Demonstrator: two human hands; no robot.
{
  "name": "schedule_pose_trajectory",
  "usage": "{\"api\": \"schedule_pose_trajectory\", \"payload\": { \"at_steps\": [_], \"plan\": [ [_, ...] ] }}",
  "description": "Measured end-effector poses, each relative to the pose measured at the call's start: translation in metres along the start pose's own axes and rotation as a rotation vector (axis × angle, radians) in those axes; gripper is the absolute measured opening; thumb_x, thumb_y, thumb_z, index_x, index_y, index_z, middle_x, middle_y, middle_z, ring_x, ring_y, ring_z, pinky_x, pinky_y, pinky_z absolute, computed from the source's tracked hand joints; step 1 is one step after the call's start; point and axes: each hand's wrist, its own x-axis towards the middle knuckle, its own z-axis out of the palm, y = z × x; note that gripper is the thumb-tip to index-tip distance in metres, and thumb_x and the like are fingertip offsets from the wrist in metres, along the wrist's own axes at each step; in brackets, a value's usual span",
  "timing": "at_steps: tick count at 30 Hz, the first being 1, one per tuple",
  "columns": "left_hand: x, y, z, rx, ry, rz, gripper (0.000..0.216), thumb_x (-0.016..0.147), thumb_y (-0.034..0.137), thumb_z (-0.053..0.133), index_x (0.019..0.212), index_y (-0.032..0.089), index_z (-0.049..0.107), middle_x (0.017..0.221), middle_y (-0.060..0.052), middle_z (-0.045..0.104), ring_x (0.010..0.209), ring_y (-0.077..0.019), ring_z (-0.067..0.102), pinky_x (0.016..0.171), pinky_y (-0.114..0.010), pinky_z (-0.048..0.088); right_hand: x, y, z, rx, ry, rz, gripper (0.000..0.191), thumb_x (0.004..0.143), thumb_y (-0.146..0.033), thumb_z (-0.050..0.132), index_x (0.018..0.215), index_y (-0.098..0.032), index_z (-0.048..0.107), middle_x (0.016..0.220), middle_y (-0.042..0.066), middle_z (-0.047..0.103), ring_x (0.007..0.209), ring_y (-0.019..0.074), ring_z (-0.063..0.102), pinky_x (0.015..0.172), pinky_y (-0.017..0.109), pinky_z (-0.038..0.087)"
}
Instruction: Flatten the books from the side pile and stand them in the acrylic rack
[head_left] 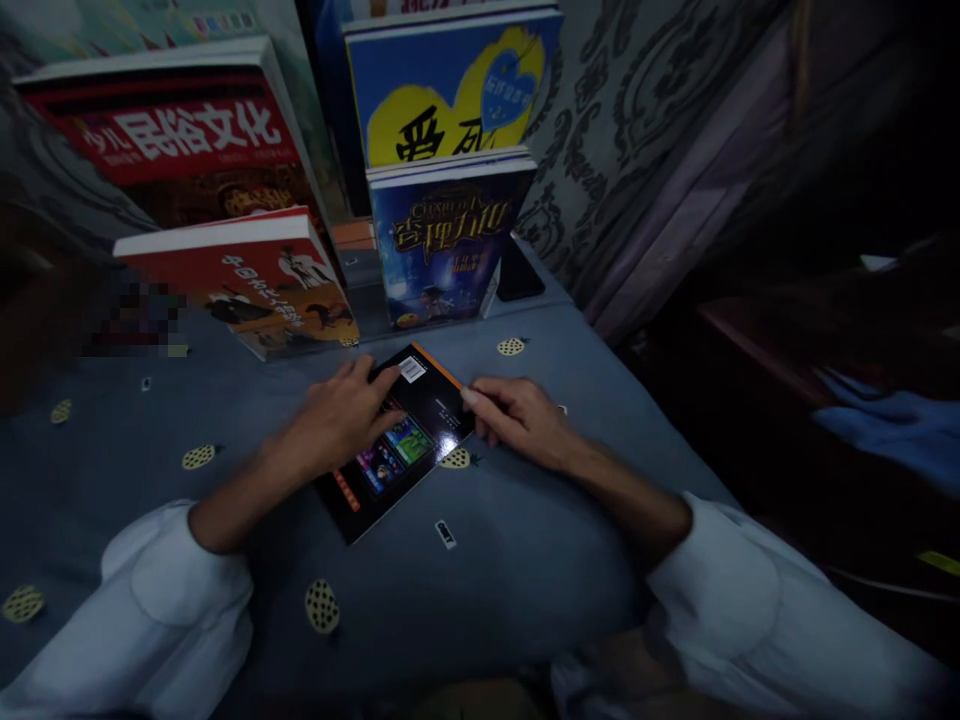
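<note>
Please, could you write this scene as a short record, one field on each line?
left hand: on the black book, one finger beside the barcode
right hand: thumb and fingers at the book's right corner
book position: flat, barcode side up
behind: red books and blue books, standing
cloth: blue-grey, pineapple print
light: dim

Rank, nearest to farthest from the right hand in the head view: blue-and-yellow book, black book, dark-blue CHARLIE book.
1. Black book: lying flat, its edge at the right hand.
2. CHARLIE book: standing farther forward.
3. Blue-and-yellow book: standing behind the CHARLIE book.
</note>
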Motion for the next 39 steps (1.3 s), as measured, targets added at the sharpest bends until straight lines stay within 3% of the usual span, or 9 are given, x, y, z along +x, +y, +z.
{"api": "schedule_pose_trajectory", "payload": {
  "at_steps": [3,8,11,14,20,24,30,36,39],
  "plan": [
    [-0.003,-0.002,-0.006,0.064,-0.027,-0.045,0.045,0.101,0.042,0.053,0.140,0.018,0.053,0.128,-0.017,0.058,0.113,-0.0334,0.064,0.079,-0.040,0.056,0.000,0.003,0.001,0.000,0.096,-0.001,0.046,0.101,-0.055,0.044,0.074,-0.021,0.059,0.063,0.000,0.067,0.053,0.0141,0.066,0.056,0.027,0.052],
    [-0.007,-0.004,-0.014,0.023,-0.056,0.022,0.035,0.100,0.040,0.055,0.122,0.013,0.061,0.107,-0.013,0.069,0.086,-0.0248,0.070,0.076,-0.035,0.054,0.002,0.009,0.000,-0.116,0.194,-0.037,0.041,0.103,-0.048,0.044,0.086,-0.020,0.069,0.085,0.007,0.078,0.077,0.0219,0.075,0.073,0.036,0.060],
    [-0.007,-0.008,-0.017,-0.048,-0.084,0.050,0.028,0.101,0.038,0.055,0.108,0.013,0.065,0.098,-0.010,0.072,0.086,-0.0235,0.071,0.077,-0.032,0.053,0.004,0.012,0.001,-0.178,0.180,-0.129,0.030,0.101,-0.039,0.048,0.097,-0.021,0.072,0.110,0.009,0.078,0.105,0.0271,0.074,0.092,0.044,0.059],
    [-0.007,-0.006,-0.018,-0.032,-0.086,0.033,0.027,0.101,0.037,0.054,0.104,0.013,0.066,0.096,-0.010,0.073,0.087,-0.0240,0.071,0.076,-0.033,0.053,0.005,0.015,0.002,-0.190,0.133,-0.177,0.025,0.099,-0.031,0.050,0.103,-0.022,0.073,0.122,0.010,0.075,0.114,0.0282,0.071,0.100,0.049,0.056],
    [-0.004,-0.005,-0.007,0.121,0.013,-0.009,0.037,0.099,0.043,0.058,0.121,0.013,0.060,0.123,-0.018,0.064,0.117,-0.0340,0.063,0.079,-0.038,0.055,0.005,0.016,0.006,-0.280,0.078,-0.203,0.028,0.101,-0.026,0.047,0.116,-0.022,0.070,0.130,0.012,0.071,0.125,0.0282,0.065,0.109,0.056,0.049],
    [-0.001,-0.010,-0.002,0.105,-0.005,-0.007,0.041,0.099,0.045,0.057,0.126,0.014,0.056,0.120,-0.017,0.067,0.109,-0.0329,0.067,0.080,-0.040,0.056,0.008,0.017,0.008,-0.360,0.020,-0.228,0.030,0.101,-0.025,0.046,0.124,-0.021,0.065,0.134,0.013,0.069,0.134,0.0277,0.059,0.117,0.060,0.039],
    [-0.005,-0.004,-0.004,0.130,-0.022,-0.020,0.038,0.100,0.045,0.054,0.124,0.015,0.057,0.116,-0.018,0.070,0.104,-0.0340,0.071,0.078,-0.041,0.058,0.009,0.018,0.009,-0.408,-0.022,-0.224,0.033,0.103,-0.028,0.044,0.131,-0.020,0.062,0.141,0.015,0.064,0.139,0.0269,0.054,0.119,0.060,0.036],
    [-0.006,0.011,0.016,0.147,0.112,0.038,0.033,0.100,0.026,0.051,0.129,0.011,0.056,0.145,-0.026,0.056,0.137,-0.0363,0.054,0.106,-0.053,0.049,0.018,0.009,0.021,-0.495,-0.017,-0.243,0.040,0.101,-0.023,0.044,0.138,-0.020,0.059,0.145,0.016,0.061,0.144,0.0290,0.047,0.119,0.064,0.033],
    [-0.005,0.020,0.024,0.173,0.099,0.034,0.043,0.097,0.016,0.049,0.138,0.006,0.051,0.149,-0.029,0.050,0.141,-0.0368,0.050,0.108,-0.052,0.048,0.029,0.001,0.033,-0.485,-0.066,-0.289,0.050,0.098,-0.014,0.041,0.147,-0.018,0.050,0.149,0.016,0.057,0.146,0.0266,0.045,0.122,0.060,0.031]
  ]
}}
